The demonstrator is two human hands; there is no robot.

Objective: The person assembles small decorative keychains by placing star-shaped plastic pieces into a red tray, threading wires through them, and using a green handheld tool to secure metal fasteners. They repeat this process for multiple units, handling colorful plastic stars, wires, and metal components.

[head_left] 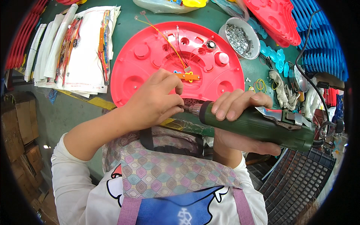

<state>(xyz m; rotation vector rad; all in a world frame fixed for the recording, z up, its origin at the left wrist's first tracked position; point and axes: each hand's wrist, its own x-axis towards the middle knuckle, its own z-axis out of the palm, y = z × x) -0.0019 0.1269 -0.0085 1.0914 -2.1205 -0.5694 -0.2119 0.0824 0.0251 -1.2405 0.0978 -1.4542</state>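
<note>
My right hand is wrapped round a dark green electric screwdriver, held sideways with its bit pointing left. The fingers of my left hand are pinched together at the tip of that bit; whatever they hold is too small and hidden to make out. Just beyond them lies a red plastic shell, its inside facing up. On the shell sits an orange circuit board strip with a white plug and yellow and red wires. A small round speaker is fixed near the shell's far right.
A metal bowl of screws stands beyond the shell at the right. White sheets with wired boards lie at the left. Stacked blue plastic parts and red parts fill the far right. A black cable hangs there.
</note>
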